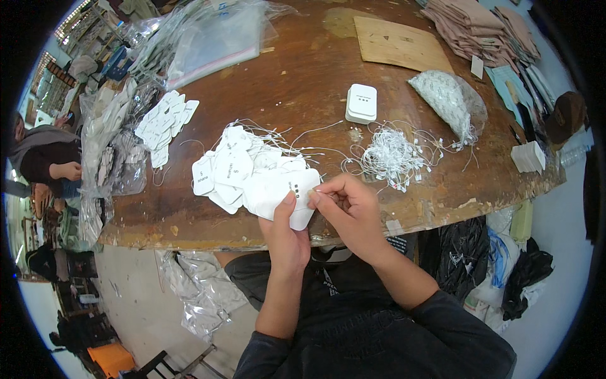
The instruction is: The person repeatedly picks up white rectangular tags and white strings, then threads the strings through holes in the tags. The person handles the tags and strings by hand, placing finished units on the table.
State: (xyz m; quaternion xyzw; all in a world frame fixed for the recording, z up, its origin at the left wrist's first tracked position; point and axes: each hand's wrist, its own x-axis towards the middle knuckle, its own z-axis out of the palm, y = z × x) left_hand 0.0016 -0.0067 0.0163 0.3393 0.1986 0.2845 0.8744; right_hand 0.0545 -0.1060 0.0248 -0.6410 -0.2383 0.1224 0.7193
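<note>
My left hand [289,232] holds white card hang tags [307,182] with rounded corners at the table's front edge, its thumb across their printed face. At the tags' right edge, the thumb and forefinger of my right hand [348,211] pinch a thin white string, only a bit of which shows. Just behind my left hand lies a heap of white tags [232,166], with strings spreading from its back. A tangled pile of white tag strings [390,151] is behind my right hand. Farther back stands a neat stack of white tags [362,102].
More tags [163,123] lie at the left beside plastic-bagged garments [125,161]. Clear plastic bags [218,42], a thin wooden board [402,45], a bag of white strings [442,102] and folded pink cloth [468,28] lie farther back. A tag stack [528,157] stands right. A person [47,156] is at far left.
</note>
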